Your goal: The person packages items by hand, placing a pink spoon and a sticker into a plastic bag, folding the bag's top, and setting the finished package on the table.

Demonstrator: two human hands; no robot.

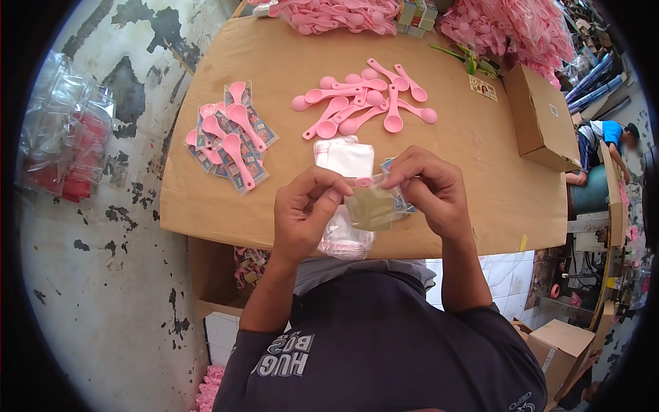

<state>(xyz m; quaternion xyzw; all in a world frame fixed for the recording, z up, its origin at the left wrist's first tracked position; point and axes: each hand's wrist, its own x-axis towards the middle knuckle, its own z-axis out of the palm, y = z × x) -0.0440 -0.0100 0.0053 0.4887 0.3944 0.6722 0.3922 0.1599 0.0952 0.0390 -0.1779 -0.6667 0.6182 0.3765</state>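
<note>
My left hand [305, 209] and my right hand [434, 192] pinch the upper edge of a small clear plastic bag [374, 211] between them. A flat olive-coloured piece shows through it, and a bit of pink is at its top edge; what that belongs to is hidden. Below the bag lies a stack of clear plastic bags [350, 161]. Printed cards [388, 165] peek out behind my right hand. Loose pink measuring spoons [393, 118] are heaped beyond my hands. To the left are several bagged cards [262, 130] with pink spoons [233, 152] on them.
Large heaps of pink spoons [336, 15] line the table's far edge, near small boxes [415, 15]. A cardboard box [539, 117] stands at the right edge. Plastic packs [68, 134] hang on the left wall. Another person [607, 141] bends over at far right.
</note>
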